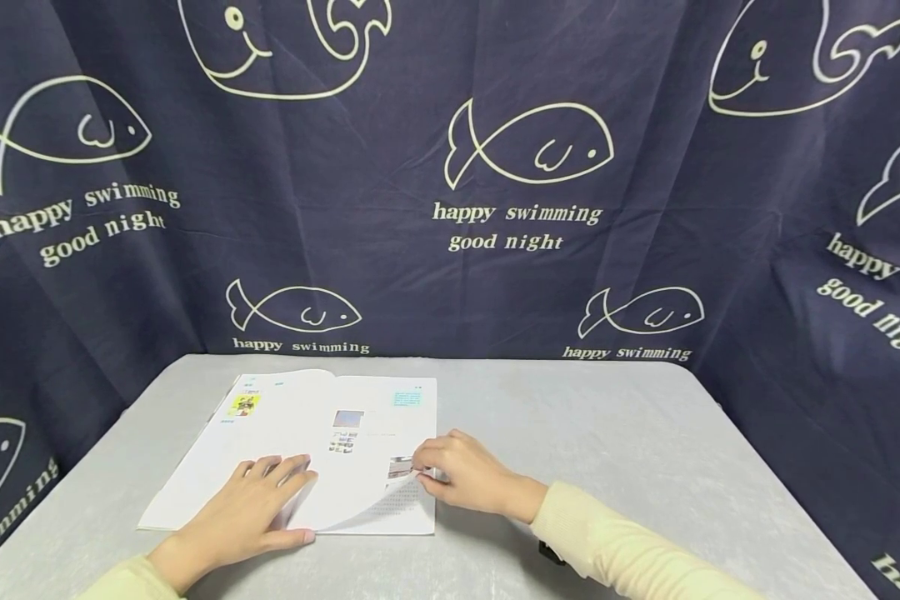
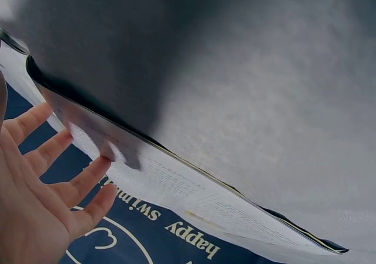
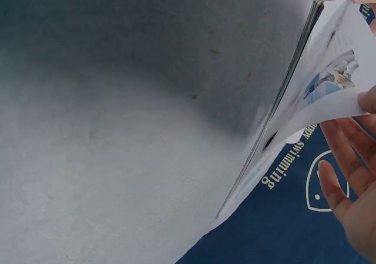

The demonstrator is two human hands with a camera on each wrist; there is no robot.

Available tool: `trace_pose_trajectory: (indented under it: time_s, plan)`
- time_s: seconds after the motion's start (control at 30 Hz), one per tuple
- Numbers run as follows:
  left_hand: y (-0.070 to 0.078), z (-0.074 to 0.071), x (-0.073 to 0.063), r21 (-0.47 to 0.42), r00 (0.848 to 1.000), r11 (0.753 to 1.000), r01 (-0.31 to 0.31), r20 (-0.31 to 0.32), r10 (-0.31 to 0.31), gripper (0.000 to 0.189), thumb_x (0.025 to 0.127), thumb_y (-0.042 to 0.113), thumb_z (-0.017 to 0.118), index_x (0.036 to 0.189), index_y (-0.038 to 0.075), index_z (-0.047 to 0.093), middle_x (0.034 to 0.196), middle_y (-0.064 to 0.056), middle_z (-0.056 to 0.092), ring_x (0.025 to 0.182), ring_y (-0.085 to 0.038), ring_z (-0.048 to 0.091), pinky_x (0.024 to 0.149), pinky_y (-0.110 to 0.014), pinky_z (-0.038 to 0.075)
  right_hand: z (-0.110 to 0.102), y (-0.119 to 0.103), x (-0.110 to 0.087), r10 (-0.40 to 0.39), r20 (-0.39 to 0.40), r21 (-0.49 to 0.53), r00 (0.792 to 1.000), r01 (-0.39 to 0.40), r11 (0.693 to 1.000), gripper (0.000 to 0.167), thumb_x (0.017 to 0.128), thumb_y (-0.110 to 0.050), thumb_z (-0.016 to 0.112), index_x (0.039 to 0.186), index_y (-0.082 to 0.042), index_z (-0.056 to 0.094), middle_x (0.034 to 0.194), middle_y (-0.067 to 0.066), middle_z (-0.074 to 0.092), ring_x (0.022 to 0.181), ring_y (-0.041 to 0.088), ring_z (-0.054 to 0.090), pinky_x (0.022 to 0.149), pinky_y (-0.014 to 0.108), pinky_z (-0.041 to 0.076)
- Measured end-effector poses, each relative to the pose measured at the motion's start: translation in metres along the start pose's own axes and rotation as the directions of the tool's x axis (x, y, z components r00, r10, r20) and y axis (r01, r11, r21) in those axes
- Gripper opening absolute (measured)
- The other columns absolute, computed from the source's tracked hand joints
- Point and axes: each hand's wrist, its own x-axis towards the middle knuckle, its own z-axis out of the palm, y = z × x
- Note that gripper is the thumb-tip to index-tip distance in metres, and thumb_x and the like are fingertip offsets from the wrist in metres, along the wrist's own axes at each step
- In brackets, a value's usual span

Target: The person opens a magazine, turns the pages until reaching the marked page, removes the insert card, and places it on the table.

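An open book (image 1: 360, 508) with white pages, small pictures and blocks of text lies on the table, spread out left of centre. My left hand (image 1: 251, 508) rests on its left page with the fingers spread, the thumb near the lower middle of the book. At the right edge, my right hand (image 1: 468, 473) pinches a page (image 3: 329, 108) between thumb and fingers. The lower corner of that page is lifted and curls up, showing text on the sheet beneath. In the left wrist view the fingers of the left hand (image 2: 64, 181) lie straight against the book.
The grey table (image 1: 592, 450) extends to the right of the book. A dark curtain (image 1: 390, 200) with fish drawings and lettering hangs behind and along both sides. Under the right sleeve (image 1: 615, 533) a small black object (image 1: 549, 553) shows.
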Motion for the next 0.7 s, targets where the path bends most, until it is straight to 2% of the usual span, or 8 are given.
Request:
trace_pose_trajectory:
  time_s: [0.3, 0.7]
  plan:
    - [0.0024, -0.0016, 0.0013, -0.009, 1.000, 1.000, 0.023, 0.017, -0.023, 0.066, 0.070, 0.071, 0.054, 0.111, 0.020, 0.060, 0.117, -0.002, 0.057, 0.099, -0.027, 0.053, 0.076, -0.045, 0.040, -0.0005, -0.0020, 0.0015, -0.005, -0.088, -0.040, 0.996, 0.001, 0.999, 0.005, 0.083, -0.020, 0.062, 0.085, -0.019, 0.067, 0.088, -0.011, 0.067, 0.079, 0.001, 0.060, 0.069, 0.015, 0.038]
    - [0.0022, 0.0004, 0.0014, -0.007, 1.000, 1.000, 0.021, 0.011, -0.021, 0.065, 0.070, 0.072, 0.055, 0.110, 0.020, 0.060, 0.116, -0.002, 0.057, 0.099, -0.027, 0.054, 0.076, -0.045, 0.040, -0.0014, -0.0031, 0.0015, -0.007, -0.125, -0.048, 0.992, 0.001, 0.999, 0.005, 0.084, -0.021, 0.062, 0.084, -0.019, 0.066, 0.089, -0.010, 0.067, 0.082, 0.002, 0.061, 0.072, 0.017, 0.040]
